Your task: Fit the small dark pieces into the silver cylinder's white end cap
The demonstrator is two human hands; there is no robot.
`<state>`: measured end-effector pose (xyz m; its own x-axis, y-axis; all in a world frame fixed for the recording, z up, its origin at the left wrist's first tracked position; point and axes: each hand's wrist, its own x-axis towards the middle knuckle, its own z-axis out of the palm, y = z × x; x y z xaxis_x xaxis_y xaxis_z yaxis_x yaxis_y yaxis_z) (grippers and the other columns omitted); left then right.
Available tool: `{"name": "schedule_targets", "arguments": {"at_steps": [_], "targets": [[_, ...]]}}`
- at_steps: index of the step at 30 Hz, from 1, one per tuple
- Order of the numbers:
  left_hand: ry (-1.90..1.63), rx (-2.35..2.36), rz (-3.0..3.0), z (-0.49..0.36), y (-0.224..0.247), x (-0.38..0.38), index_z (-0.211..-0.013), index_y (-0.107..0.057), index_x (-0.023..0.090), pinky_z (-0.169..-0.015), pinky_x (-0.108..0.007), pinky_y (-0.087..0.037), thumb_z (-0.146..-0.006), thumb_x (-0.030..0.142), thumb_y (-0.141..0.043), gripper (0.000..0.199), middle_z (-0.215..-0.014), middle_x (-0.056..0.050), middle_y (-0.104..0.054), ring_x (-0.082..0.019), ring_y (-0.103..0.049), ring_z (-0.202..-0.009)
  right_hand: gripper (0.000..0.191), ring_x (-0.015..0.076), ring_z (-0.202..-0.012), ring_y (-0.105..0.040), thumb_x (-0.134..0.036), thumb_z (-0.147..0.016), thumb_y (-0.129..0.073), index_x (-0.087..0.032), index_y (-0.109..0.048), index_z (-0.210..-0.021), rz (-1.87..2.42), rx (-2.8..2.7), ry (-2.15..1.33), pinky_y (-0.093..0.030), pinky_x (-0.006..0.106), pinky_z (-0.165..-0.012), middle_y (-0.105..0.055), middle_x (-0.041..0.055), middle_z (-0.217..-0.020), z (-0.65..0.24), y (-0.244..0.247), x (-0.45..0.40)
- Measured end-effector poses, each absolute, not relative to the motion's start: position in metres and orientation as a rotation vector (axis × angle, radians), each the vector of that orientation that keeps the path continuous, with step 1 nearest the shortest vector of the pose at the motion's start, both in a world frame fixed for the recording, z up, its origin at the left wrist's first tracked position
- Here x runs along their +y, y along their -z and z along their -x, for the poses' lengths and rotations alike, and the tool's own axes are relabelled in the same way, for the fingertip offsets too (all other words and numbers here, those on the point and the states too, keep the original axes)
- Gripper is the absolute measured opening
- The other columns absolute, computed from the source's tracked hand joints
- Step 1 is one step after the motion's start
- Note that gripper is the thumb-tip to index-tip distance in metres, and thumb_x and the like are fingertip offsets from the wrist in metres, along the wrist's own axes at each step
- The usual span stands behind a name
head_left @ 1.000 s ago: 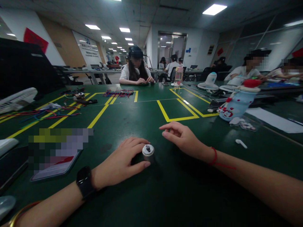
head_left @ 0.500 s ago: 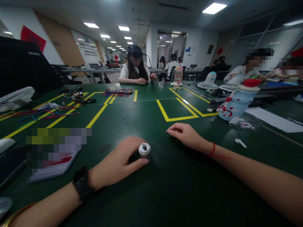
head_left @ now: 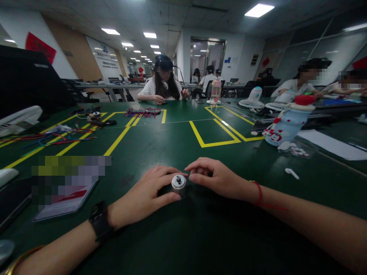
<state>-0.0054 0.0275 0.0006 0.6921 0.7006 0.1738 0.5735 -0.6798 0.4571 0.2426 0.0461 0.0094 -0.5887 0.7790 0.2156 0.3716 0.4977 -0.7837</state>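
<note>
A small silver motor (head_left: 179,184), a squat cylinder with a dark stub at the centre of its top, stands upright on the green table. My left hand (head_left: 149,191) lies on the table with its thumb along the motor's near side and its fingers curved round behind it. Coming in from the right, my right hand (head_left: 215,177) hovers close beside the motor. Its thumb and forefinger are bent and slightly apart, with nothing between them. The fingertips of both hands nearly meet behind the motor.
Left of my hands lies a card-like item in a clear sleeve (head_left: 69,202), partly pixelated. Loose wires (head_left: 65,137) and a wire bundle (head_left: 143,112) lie farther off. At right are a blue bottle (head_left: 289,122), a white earbud (head_left: 291,173) and paper (head_left: 332,144). A person sits opposite.
My right hand has moved left and nearer, up to the motor, and its fingers have parted a little. The motor has shifted slightly right. My left hand has barely moved.
</note>
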Motion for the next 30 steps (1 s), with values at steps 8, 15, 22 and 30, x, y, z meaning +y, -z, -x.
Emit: {"name": "schedule_targets", "arguments": {"at_steps": [8,15,22,30], "targets": [[-0.426,1.029,-2.591,0.006,0.002,0.029,-0.136,-0.045,0.037,-0.1,-0.047,-0.034,-0.094,0.047,-0.053,0.043,-0.135,-0.003,-0.049,-0.028,-0.043,-0.119,0.022,0.0123,-0.079,-0.057,-0.035,-0.086,-0.063,-0.02,-0.071,-0.099,0.86,-2.125,-0.78,-0.044,0.026,-0.071,-0.064,0.0024,-0.089,-0.221,-0.016,0.031],[-0.409,1.032,-2.603,0.005,0.001,0.028,-0.13,-0.051,0.034,-0.101,-0.047,-0.033,-0.093,0.048,-0.053,0.039,-0.135,-0.003,-0.049,-0.028,-0.042,-0.119,0.012,0.0108,-0.078,-0.057,-0.027,-0.086,-0.063,-0.018,-0.07,-0.086,0.782,-2.081,-0.733,-0.044,0.024,-0.07,-0.062,0.001,-0.085,-0.215,-0.021,0.028],[-0.457,0.985,-2.545,0.007,-0.002,0.027,-0.122,-0.055,0.031,-0.102,-0.041,-0.034,-0.094,0.043,-0.055,0.031,-0.132,-0.002,-0.052,-0.025,-0.044,-0.12,0.012,0.0138,-0.083,-0.056,-0.027,-0.086,-0.063,-0.018,-0.07,-0.09,0.907,-2.235,-0.679,-0.045,0.028,-0.073,-0.063,0.0035,-0.091,-0.243,-0.012,0.034],[-0.506,0.982,-2.507,0.009,-0.002,0.026,-0.123,-0.055,0.029,-0.1,-0.041,-0.038,-0.092,0.04,-0.057,0.033,-0.131,-0.003,-0.053,-0.025,-0.047,-0.119,0.015,0.0181,-0.093,-0.054,-0.028,-0.085,-0.063,-0.021,-0.074,-0.09,0.893,-2.496,-0.471,-0.042,0.035,-0.084,-0.064,0.0047,-0.102,-0.253,-0.001,0.034]]}}
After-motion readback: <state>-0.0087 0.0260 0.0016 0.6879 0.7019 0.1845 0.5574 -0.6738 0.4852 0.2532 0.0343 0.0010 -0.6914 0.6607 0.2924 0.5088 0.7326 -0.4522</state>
